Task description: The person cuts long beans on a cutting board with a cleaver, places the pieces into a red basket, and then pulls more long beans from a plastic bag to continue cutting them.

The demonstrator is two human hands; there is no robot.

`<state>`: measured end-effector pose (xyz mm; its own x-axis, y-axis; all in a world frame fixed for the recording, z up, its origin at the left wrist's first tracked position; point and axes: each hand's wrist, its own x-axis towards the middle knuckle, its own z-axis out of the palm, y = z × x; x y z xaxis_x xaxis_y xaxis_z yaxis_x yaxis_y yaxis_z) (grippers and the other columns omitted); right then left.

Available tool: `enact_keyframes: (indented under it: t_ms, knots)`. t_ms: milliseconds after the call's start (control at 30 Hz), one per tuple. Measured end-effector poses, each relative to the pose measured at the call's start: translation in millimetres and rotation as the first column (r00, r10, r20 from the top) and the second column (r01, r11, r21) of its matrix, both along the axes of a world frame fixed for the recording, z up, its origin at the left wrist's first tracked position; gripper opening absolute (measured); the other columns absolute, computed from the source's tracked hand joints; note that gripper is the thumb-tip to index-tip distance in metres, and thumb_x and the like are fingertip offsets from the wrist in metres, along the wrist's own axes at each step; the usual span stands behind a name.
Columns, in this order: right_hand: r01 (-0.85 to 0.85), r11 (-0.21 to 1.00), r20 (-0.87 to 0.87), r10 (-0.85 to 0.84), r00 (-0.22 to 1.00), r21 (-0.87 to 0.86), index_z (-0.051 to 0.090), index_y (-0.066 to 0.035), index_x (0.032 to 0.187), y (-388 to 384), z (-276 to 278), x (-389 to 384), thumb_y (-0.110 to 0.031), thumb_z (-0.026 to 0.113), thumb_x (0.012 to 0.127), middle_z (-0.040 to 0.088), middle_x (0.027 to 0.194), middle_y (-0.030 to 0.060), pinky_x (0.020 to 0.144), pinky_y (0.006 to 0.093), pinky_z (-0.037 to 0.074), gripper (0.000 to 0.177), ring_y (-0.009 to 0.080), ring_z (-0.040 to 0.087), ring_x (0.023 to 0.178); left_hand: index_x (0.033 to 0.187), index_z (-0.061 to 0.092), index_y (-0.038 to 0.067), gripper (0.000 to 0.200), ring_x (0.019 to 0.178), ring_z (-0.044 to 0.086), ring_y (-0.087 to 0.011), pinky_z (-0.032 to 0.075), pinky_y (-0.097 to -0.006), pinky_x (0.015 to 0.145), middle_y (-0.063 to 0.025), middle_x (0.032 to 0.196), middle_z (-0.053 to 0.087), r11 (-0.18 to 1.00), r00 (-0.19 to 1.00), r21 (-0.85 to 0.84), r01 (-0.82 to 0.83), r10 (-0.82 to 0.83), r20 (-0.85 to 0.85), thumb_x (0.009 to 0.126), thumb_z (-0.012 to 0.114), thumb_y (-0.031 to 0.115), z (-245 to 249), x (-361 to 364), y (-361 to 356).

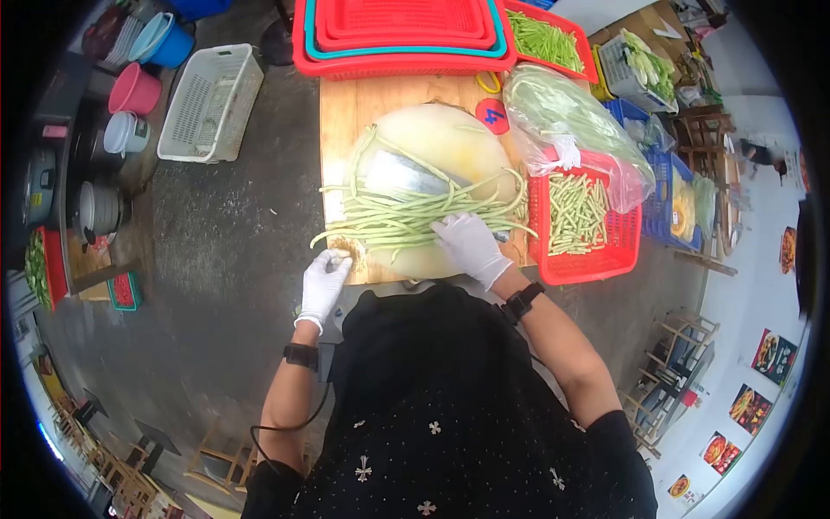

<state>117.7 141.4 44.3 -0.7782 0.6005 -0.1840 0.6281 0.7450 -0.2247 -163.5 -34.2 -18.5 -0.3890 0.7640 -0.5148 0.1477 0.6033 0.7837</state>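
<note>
Fingers (pixel 443 228) of the right hand (pixel 471 246), half curled, touch long green beans (pixel 389 209) strewn across a round board (pixel 484 156) on the bench (pixel 341 108); those of the left hand (pixel 325 281) draw together near the bean ends, grip on either side indeterminable. Beans likely light, flexible, snappable; best gathered mid-length.

Round board (pixel 467 138) under beans (pixel 393 210)

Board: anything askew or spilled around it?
Some beans stick out past the board on the left, and what looks like a blade lies partly hidden under them, so it's easily missed. A brown patch by the left hand could be dirt or wear.
</note>
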Motion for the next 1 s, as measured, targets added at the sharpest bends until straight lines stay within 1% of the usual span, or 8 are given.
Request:
enact_keyframes:
  t_ms: [200, 333, 700, 800, 867, 900, 967, 1000]
  knots:
    - [-0.121, 0.993, -0.006, 0.121, 0.993, 0.0, 0.068, -0.012, 0.1, 4.1, -2.5, 4.3, -0.02, 0.066, 0.092, 0.066, 0.091, 0.0091, 0.082, 0.0445, 0.052, 0.011, 0.0298, 0.067, 0.094, 0.115, 0.068, -0.001, 0.026, 0.094, 0.069, -0.0104, 0.056, -0.0279, 0.089, -0.0058, 0.105, 0.075, 0.992, 0.97, 0.016, 0.125, -0.125, 0.208, 0.093, 0.078, 0.01, 3.8, 14.3, 22.0]
    - [-0.133, 0.991, -0.062, 0.132, 0.989, -0.017, 0.067, -0.011, 0.1, 1.9, 3.6, 5.2, -0.02, 0.066, 0.091, 0.066, 0.092, 0.0091, 0.082, 0.0439, 0.052, 0.013, 0.0293, 0.067, 0.092, 0.106, 0.071, 0.001, 0.019, 0.087, 0.069, -0.0099, 0.056, -0.0267, 0.083, -0.003, 0.092, 0.074, 0.994, 0.994, -0.028, 0.106, -0.105, 0.039, 0.091, 0.08, 0.008, 12.6, 22.8, 29.8]
    - [-0.271, 0.962, -0.01, 0.272, 0.962, 0.009, 0.064, -0.012, 0.099, 2.2, -5.6, -1.9, -0.015, 0.065, 0.09, 0.066, 0.091, 0.0076, 0.078, 0.0416, 0.052, 0.01, 0.0281, 0.069, 0.086, 0.117, 0.07, 0.002, 0.021, 0.091, 0.068, -0.0074, 0.054, -0.0248, 0.084, -0.0018, 0.098, 0.075, 0.984, 0.944, 0.019, -0.176, 0.163, 0.286, 0.096, 0.074, 0.003, -9.5, 42.8, 17.8]
    - [-0.208, 0.978, -0.096, 0.208, 0.973, 0.011, 0.065, -0.01, 0.103, 5.1, 11.6, 3.3, -0.013, 0.064, 0.091, 0.065, 0.09, 0.0089, 0.071, 0.0419, 0.053, 0.013, 0.0295, 0.068, 0.083, 0.124, 0.069, 0.001, 0.029, 0.096, 0.068, -0.0096, 0.055, -0.0253, 0.086, -0.0041, 0.108, 0.076, 0.945, 0.833, 0.032, -0.325, 0.27, 0.483, 0.097, 0.075, 0.009, 12.7, 44.7, 23.8]
    - [-0.124, 0.983, -0.36, 0.069, 0.93, -0.132, 0.066, -0.008, 0.114, 7.3, 14.6, 6.1, -0.012, 0.064, 0.093, 0.063, 0.089, 0.0107, 0.067, 0.0433, 0.052, 0.021, 0.0321, 0.066, 0.078, 0.134, 0.063, 0.0, 0.035, 0.105, 0.07, -0.0129, 0.055, -0.0269, 0.093, -0.0071, 0.119, 0.075, 0.955, 0.776, -0.162, -0.246, 0.295, 0.558, 0.102, 0.07, 0.013, 40.0, 41.4, 28.3]
    - [-0.135, 0.982, -0.361, 0.081, 0.929, -0.129, 0.066, -0.008, 0.114, 8.4, 21.3, 5.8, -0.012, 0.064, 0.093, 0.063, 0.089, 0.0107, 0.067, 0.0433, 0.052, 0.021, 0.0321, 0.066, 0.078, 0.134, 0.063, 0.0, 0.035, 0.105, 0.07, -0.0129, 0.055, -0.0269, 0.093, -0.0071, 0.119, 0.075, 0.953, 0.773, -0.159, -0.257, 0.302, 0.559, 0.102, 0.07, 0.013, 44.9, 42.2, 28.7]
    - [-0.146, 0.975, -0.432, 0.06, 0.9, -0.168, 0.066, -0.007, 0.125, 9.2, 40.1, 5.3, -0.012, 0.064, 0.096, 0.061, 0.089, 0.0122, 0.067, 0.0454, 0.052, 0.029, 0.0347, 0.063, 0.075, 0.141, 0.059, 0.001, 0.039, 0.12, 0.067, -0.0162, 0.053, -0.0297, 0.103, -0.0115, 0.134, 0.07, 0.969, 0.556, -0.082, -0.235, 0.203, 0.806, 0.108, 0.063, 0.023, 52.1, 45.8, 28.5]
    - [-0.15, 0.974, -0.431, 0.064, 0.9, -0.17, 0.066, -0.007, 0.125, 7.7, 44.9, 5.3, -0.012, 0.064, 0.096, 0.061, 0.089, 0.0122, 0.067, 0.0454, 0.052, 0.029, 0.0347, 0.063, 0.075, 0.141, 0.059, 0.001, 0.039, 0.12, 0.067, -0.0162, 0.053, -0.0297, 0.103, -0.0115, 0.134, 0.07, 0.967, 0.554, -0.083, -0.239, 0.206, 0.806, 0.108, 0.063, 0.023, 67.3, 49.8, 33.5]
